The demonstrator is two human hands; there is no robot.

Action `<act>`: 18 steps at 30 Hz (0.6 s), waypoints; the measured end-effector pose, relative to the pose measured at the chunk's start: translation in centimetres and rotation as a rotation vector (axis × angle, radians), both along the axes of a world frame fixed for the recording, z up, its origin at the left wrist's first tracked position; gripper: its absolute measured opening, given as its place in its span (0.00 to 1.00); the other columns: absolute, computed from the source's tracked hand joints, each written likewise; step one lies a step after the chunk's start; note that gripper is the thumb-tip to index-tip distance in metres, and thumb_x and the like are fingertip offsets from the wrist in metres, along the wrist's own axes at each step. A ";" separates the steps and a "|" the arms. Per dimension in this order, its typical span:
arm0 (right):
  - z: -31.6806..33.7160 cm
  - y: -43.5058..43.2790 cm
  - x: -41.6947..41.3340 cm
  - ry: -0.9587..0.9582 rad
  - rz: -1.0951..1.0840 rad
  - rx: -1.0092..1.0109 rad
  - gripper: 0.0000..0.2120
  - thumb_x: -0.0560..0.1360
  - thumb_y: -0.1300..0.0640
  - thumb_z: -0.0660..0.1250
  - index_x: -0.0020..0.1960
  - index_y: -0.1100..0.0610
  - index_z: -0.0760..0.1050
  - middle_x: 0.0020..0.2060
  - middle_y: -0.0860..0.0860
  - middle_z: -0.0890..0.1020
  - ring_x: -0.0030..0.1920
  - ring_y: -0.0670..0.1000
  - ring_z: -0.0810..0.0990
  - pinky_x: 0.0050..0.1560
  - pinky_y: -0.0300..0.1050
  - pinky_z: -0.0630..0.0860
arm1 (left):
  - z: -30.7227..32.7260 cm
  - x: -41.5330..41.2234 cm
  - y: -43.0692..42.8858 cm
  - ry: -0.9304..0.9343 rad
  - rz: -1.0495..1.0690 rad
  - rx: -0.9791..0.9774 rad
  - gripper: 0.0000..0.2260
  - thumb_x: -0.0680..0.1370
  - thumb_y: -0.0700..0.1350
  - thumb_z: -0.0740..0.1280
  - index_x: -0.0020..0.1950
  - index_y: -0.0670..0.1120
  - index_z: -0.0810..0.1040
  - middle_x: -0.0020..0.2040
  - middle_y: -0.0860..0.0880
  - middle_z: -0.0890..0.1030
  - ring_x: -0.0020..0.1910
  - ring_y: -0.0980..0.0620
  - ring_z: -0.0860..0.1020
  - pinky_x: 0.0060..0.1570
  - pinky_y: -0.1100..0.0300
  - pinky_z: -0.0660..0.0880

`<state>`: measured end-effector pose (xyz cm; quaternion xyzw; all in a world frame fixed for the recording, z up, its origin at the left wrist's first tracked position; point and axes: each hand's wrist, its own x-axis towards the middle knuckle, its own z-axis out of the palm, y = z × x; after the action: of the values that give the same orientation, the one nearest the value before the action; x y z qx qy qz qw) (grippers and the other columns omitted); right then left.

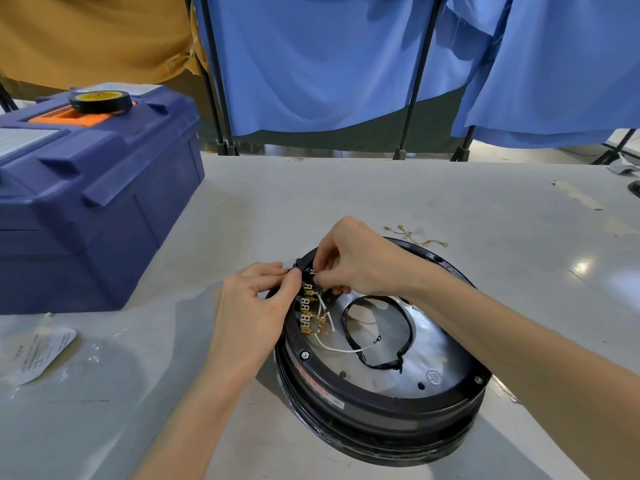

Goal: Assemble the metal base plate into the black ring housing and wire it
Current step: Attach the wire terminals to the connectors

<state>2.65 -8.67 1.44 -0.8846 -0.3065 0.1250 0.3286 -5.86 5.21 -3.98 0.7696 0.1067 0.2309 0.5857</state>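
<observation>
The black ring housing (377, 407) lies flat on the table with the shiny metal base plate (436, 355) seated inside it. A black terminal block with brass tabs (309, 310) stands at the ring's left inner edge. White wires (337, 348) and a black looped cable (408, 336) lie on the plate. My left hand (251, 311) pinches the top of the terminal block from the left. My right hand (358, 261) reaches in from the right and pinches a wire connector at the block's top; its fingertips hide the connector.
A blue toolbox (93, 202) with a roll of black tape (101, 101) on top stands at the left. Loose brass-tipped wires (417, 237) lie behind the ring. A plastic bag with a paper label (38, 351) lies at the near left. Blue curtains hang behind the table.
</observation>
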 end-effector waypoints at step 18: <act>-0.5 -2.9 -3.8 -0.136 0.157 -0.038 0.08 0.70 0.55 0.78 0.48 0.52 0.84 0.47 0.47 0.77 0.39 0.45 0.76 0.40 0.32 0.68 | 0.4 -0.5 0.6 0.079 0.054 0.095 0.09 0.73 0.55 0.73 0.42 0.49 0.85 0.42 0.56 0.85 0.48 0.54 0.82 0.55 0.47 0.77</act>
<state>-1.17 -11.60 0.93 -0.8704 -0.3939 0.0959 0.2792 -6.33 5.76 -3.62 0.8018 0.1393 0.2210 0.5374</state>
